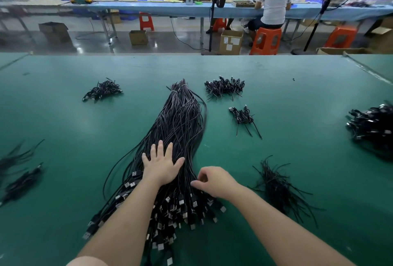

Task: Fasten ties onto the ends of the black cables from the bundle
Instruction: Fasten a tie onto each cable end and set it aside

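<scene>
No brand, label or writing can be read anywhere in the view; the pale stickers on the cardboard box (230,41) across the aisle are too blurred to make out. The bundle of black cables (180,129) lies at the centre of the green table (297,100), running away from the person: its far end is gathered narrow and bound by a pale band, with bare wire tips showing beyond it, while its near end fans out into a spread of plugs with silver metal tips. The left hand (162,164) rests flat on top of the bundle, fingers straight and spread apart, pressing the cables down. The right hand (214,180) sits at the bundle's right edge, fingers curled, thumb and forefinger brought together at the cables; whether they pinch a single cable cannot be told. A heap of loose black ties (278,187) lies just right of the right forearm. Smaller coiled cable piles (224,87) sit farther back on the table. A seated person in a white shirt (273,2) works at the blue bench (148,7) behind.
</scene>
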The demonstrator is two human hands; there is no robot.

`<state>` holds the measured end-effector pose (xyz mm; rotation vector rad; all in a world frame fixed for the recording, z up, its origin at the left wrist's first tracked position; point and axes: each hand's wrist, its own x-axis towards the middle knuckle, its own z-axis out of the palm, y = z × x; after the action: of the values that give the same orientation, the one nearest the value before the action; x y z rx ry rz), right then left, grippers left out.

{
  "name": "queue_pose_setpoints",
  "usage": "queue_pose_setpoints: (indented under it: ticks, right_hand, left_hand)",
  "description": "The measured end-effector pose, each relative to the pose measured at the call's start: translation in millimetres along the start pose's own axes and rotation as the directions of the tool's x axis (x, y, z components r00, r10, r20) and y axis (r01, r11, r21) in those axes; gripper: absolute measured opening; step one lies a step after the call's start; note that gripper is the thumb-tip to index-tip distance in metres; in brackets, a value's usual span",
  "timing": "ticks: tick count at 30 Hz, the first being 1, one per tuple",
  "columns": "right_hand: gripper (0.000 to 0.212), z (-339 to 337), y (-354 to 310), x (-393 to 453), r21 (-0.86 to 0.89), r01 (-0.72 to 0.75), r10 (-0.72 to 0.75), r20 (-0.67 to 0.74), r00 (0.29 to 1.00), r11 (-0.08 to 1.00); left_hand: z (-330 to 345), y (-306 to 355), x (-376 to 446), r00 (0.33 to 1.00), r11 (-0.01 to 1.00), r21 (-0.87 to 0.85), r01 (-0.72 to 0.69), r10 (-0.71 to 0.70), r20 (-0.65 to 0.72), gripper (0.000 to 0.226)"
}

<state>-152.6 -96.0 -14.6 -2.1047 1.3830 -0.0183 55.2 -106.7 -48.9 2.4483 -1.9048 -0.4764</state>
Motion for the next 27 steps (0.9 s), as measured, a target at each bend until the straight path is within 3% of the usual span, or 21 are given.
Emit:
queue_pose_setpoints:
  ticks: [6,16,21,27]
  right_hand:
    - [0.02,-6.5,-10.0,-4.5,-0.031,-0.01,0.008,-0.073,0.997,0.999]
    - [0.032,-16.8,-33.7,-32.9,0.26,0.009,0.035,-0.165,0.986,0.965]
    - [0.031,-21.2,-43.9,-48.6,0.246,0.054,-0.019,-0.145,0.989,0.968]
    - [0.031,-24.1,-52.7,-64.2,0.106,0.174,-0.167,-0.068,0.984,0.979]
  left_hand:
    - [1.4,-1.1,1.4,1.0,1.0,-0.014,-0.002,0.001,-0.011,0.082]
    - [-0.8,-0.9,1.4,1.0,1.0,-0.022,-0.003,0.003,-0.007,0.082]
    - [-1.4,-1.1,1.3,1.0,1.0,-0.017,-0.009,0.009,-0.006,0.082]
    - [-0.3,-3.0,3.1,0.999,0.999,-0.031,-0.023,0.022,-0.027,0.082]
